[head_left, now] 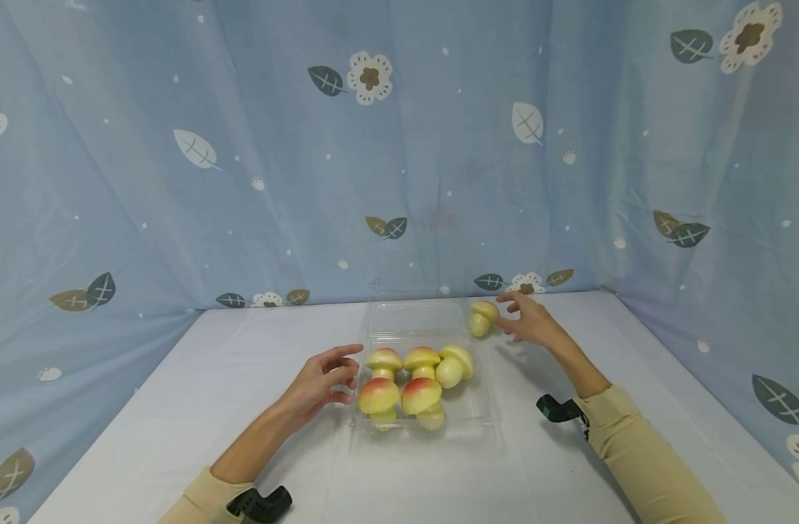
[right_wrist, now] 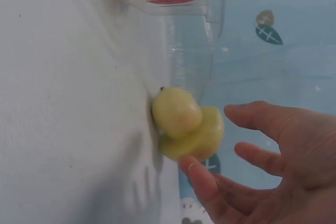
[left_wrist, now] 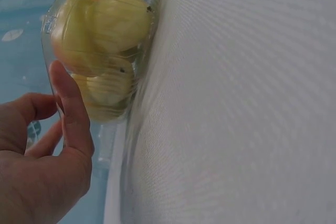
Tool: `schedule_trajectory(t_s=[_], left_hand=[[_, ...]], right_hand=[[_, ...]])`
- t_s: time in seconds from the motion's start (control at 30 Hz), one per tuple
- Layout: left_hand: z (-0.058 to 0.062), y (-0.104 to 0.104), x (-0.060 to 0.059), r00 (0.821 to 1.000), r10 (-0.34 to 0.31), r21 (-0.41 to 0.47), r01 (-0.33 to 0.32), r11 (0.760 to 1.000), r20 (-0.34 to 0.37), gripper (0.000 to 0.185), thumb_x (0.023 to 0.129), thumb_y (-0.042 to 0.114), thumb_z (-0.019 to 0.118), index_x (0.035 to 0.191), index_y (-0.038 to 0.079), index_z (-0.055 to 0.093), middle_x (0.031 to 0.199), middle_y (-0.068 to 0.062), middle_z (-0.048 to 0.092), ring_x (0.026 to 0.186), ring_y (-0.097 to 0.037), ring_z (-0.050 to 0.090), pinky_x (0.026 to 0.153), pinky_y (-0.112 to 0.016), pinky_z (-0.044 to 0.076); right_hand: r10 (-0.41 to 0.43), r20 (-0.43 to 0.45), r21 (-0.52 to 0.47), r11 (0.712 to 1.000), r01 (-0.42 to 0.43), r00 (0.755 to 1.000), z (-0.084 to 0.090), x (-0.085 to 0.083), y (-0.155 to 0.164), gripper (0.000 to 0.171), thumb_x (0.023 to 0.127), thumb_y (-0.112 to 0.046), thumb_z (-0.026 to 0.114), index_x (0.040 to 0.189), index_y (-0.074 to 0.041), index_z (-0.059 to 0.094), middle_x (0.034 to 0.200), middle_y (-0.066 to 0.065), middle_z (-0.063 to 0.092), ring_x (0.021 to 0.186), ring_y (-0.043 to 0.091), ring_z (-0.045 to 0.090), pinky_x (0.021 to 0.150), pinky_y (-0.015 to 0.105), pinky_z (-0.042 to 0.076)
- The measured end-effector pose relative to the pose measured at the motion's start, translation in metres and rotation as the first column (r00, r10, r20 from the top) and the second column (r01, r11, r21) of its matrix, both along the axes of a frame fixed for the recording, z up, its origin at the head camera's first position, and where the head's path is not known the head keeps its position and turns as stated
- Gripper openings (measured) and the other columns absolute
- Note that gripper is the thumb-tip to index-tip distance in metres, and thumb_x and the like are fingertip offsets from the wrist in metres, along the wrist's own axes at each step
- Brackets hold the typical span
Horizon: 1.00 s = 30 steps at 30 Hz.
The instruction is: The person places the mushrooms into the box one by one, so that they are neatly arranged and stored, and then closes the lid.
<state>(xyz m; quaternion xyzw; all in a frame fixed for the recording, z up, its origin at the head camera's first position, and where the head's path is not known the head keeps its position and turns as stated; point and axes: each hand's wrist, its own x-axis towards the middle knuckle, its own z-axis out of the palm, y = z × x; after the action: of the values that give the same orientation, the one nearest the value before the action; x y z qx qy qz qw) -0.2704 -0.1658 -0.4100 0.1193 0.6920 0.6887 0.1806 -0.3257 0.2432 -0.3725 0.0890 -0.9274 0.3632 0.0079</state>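
A clear plastic box (head_left: pixel 461 411) holds several toy mushrooms with yellow stems and yellow-red caps, among them a front-left one (head_left: pixel 378 395) and a pale one (head_left: pixel 457 365) on the right. At the box's left wall my left hand (head_left: pixel 321 382) holds the edge between thumb and fingers; the left wrist view has the wall (left_wrist: pixel 48 40) passing between them. Beyond the box's back right corner lies one more yellow mushroom (head_left: pixel 483 318). My right hand (head_left: pixel 529 319) is beside it with fingers spread, and one fingertip (right_wrist: pixel 189 165) overlaps its cap in the right wrist view.
The box's clear lid (head_left: pixel 418 316) lies folded back behind it. A white-covered table (head_left: pixel 255 356) carries everything, with a blue patterned curtain (head_left: pixel 275 182) at the back and sides. Black wrist devices sit on the left sleeve (head_left: pixel 206 498) and the right sleeve (head_left: pixel 642 444).
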Motion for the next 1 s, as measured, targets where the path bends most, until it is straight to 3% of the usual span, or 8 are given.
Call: schedule_trajectory(t_s=[0.43, 0.6, 1.0], left_hand=[[0.003, 0.0, 0.003, 1.0, 0.02, -0.001, -0.02, 1.0, -0.004, 0.052, 0.089, 0.02, 0.058, 0.136, 0.012, 0.04, 0.1, -0.006, 0.05, 0.073, -0.016, 0.053, 0.056, -0.026, 0.052], [0.004, 0.0, 0.003, 1.0, 0.001, 0.0, -0.001, 1.0, -0.011, 0.052, 0.09, 0.02, 0.057, 0.137, 0.01, 0.037, 0.101, -0.006, 0.049, 0.073, -0.015, 0.053, 0.056, -0.025, 0.053], [0.0, 0.0, 0.002, 1.0, 0.028, -0.002, -0.028, 1.0, -0.01, 0.051, 0.089, 0.019, 0.058, 0.136, 0.012, 0.04, 0.098, -0.004, 0.051, 0.073, -0.015, 0.054, 0.057, -0.027, 0.053]], right_hand=[[0.001, 0.006, -0.045, 0.999, -0.001, 1.0, -0.009, -0.009, -0.014, 0.058, 0.087, -0.032, 0.06, 0.136, -0.011, 0.038, 0.129, 0.028, 0.041, 0.079, 0.031, 0.066, 0.061, 0.035, 0.056], [-0.023, 0.016, -0.023, 0.999, 0.024, 1.0, -0.01, -0.012, -0.019, 0.056, 0.087, -0.032, 0.06, 0.136, -0.014, 0.039, 0.129, 0.028, 0.042, 0.074, 0.03, 0.065, 0.06, 0.036, 0.055], [-0.049, 0.018, -0.004, 0.999, 0.05, 0.999, -0.015, -0.02, -0.024, 0.057, 0.086, -0.032, 0.061, 0.136, -0.016, 0.039, 0.125, 0.027, 0.045, 0.063, 0.026, 0.063, 0.057, 0.036, 0.054]])
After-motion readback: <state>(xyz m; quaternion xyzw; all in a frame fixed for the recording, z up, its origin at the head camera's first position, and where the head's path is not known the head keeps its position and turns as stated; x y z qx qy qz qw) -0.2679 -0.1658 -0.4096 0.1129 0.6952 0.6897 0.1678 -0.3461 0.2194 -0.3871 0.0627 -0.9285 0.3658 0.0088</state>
